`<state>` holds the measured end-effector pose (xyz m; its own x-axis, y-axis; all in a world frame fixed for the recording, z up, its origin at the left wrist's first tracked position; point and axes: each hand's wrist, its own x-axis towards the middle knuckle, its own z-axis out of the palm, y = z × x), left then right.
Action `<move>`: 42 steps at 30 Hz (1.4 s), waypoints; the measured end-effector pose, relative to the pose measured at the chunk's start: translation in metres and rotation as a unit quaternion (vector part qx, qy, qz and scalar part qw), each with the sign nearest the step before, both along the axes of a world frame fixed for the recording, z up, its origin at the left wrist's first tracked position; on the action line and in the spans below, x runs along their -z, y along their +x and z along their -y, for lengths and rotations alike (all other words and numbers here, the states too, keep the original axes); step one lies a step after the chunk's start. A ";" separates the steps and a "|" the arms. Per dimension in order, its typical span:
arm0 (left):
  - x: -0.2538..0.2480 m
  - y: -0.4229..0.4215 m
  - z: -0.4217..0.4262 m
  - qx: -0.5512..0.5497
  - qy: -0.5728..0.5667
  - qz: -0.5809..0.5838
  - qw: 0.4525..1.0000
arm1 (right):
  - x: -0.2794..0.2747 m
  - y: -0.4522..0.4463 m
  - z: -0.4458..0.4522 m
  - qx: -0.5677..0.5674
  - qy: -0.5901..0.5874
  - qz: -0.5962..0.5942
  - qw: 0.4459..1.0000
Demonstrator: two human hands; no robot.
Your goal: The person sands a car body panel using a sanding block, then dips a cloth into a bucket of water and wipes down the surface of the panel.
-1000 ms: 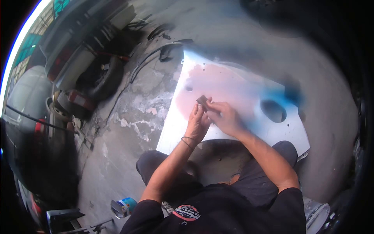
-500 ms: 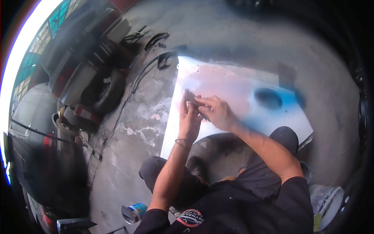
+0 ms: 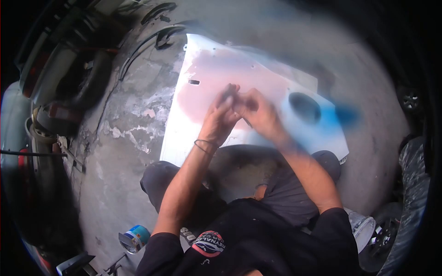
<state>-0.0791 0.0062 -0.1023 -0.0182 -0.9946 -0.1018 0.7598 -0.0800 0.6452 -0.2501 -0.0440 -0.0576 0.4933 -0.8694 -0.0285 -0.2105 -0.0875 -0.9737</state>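
Observation:
A white car fender (image 3: 177, 133) lies in front of me, with a broad pinkish patch and a small slot on its surface. Above that patch my two hands meet. My left hand (image 3: 223, 110) has its fingers bent upward, closed against a thin, dark grey piece of sandpaper (image 3: 247, 123). From the other side my right hand (image 3: 258, 112) pinches the same piece. Most of the sandpaper is hidden by the fingers, and blur softens its outline.
At the lower left stands a blue-labelled can (image 3: 134, 239). A whitish bucket (image 3: 361, 227) and a wheel (image 3: 381, 234) are at the lower right. Car parts, including a dark bumper (image 3: 83, 78), line the left side. Cracked concrete floor (image 3: 124, 138) surrounds the fender.
The view has shifted, so the fender sits further up and left. My hands stay together, turning the sandpaper, which shows less now. The fender's slot has come into sight.

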 end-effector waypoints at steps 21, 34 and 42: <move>0.105 0.167 0.069 -0.013 0.262 0.728 0.633 | 0.122 -0.068 0.146 0.066 -0.387 -0.251 0.885; 0.086 0.171 0.075 0.092 0.277 0.737 0.609 | 0.127 0.012 0.173 0.125 -0.372 -0.288 0.873; 0.113 0.178 0.069 0.057 0.233 0.760 0.604 | 0.116 0.017 0.188 0.077 -0.371 -0.271 0.885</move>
